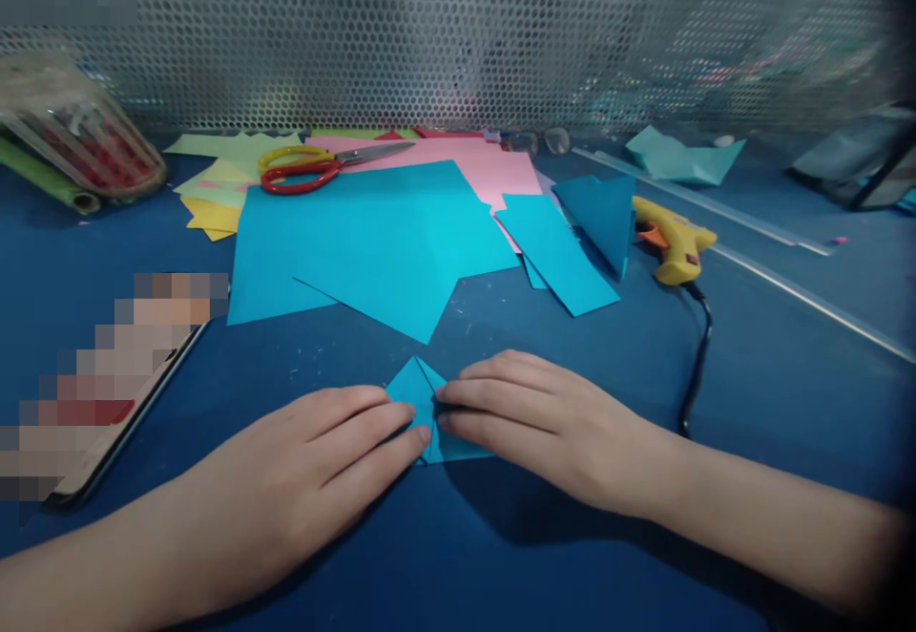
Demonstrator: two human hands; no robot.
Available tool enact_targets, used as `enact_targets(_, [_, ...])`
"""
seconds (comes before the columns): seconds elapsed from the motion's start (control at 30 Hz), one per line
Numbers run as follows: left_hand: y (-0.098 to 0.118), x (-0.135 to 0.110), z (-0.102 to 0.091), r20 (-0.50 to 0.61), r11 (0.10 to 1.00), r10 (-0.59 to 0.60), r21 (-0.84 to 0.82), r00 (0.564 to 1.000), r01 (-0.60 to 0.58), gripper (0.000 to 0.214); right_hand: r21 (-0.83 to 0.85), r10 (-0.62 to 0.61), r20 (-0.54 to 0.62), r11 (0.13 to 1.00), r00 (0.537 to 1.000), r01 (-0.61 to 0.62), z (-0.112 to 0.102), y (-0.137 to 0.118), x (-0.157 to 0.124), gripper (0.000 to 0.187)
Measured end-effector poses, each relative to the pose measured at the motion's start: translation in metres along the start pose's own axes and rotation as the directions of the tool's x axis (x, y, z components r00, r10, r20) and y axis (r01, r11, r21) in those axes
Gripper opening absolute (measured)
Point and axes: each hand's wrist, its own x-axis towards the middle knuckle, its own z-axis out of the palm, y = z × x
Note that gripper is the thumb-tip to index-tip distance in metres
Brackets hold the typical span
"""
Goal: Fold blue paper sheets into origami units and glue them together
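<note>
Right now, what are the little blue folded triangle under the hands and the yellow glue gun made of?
The small folded blue triangle looks like thin matte paper: it holds sharp creases and lies flat under the left hand and right hand. The yellow glue gun seems to be smooth moulded plastic, slightly shiny.

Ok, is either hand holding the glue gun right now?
No, the yellow glue gun lies untouched on the table while the left hand and right hand press a small folded blue paper.
</note>
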Motion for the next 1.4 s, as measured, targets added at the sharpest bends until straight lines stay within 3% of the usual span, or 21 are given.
enact_targets(0.3, [-0.001, -0.005, 0.0, 0.047, 0.999, 0.024, 0.021, 0.999, -0.025, 0.044, -0.01, -0.009, 0.007, 1.0, 1.0, 0.009, 0.001, 0.0, 0.0, 0.042])
enact_targets(0.5, [0.002, -0.004, -0.002, 0.15, 0.991, 0.072, 0.099, 0.986, -0.088, 0.042, -0.017, -0.001, 0.025, 1.0, 1.0, 0.002, 0.001, -0.001, 0.0, 0.042])
enact_targets(0.8, [0.012, -0.003, 0.001, -0.01, 0.987, 0.05, 0.154, 0.999, -0.048, 0.052, -0.022, -0.03, 0.025, 0.999, 0.999, 0.03, 0.001, 0.002, 0.0, 0.04])
enact_targets(1.07, [0.022, -0.01, 0.006, 0.035, 0.984, 0.029, 0.177, 0.999, -0.035, 0.032, -0.058, -0.076, 0.023, 0.995, 0.997, 0.077, 0.003, 0.001, 0.0, 0.037])
enact_targets(1.23, [0.027, -0.014, 0.008, 0.029, 0.979, 0.024, 0.201, 0.999, -0.029, 0.04, -0.025, -0.102, 0.052, 0.994, 0.993, 0.103, 0.003, 0.0, 0.002, 0.043])
enact_targets(1.4, [0.029, -0.019, 0.012, 0.019, 0.99, -0.125, 0.066, 0.992, 0.123, 0.052, 0.036, -0.083, 0.071, 0.996, 0.994, 0.081, 0.0, 0.0, 0.001, 0.036])
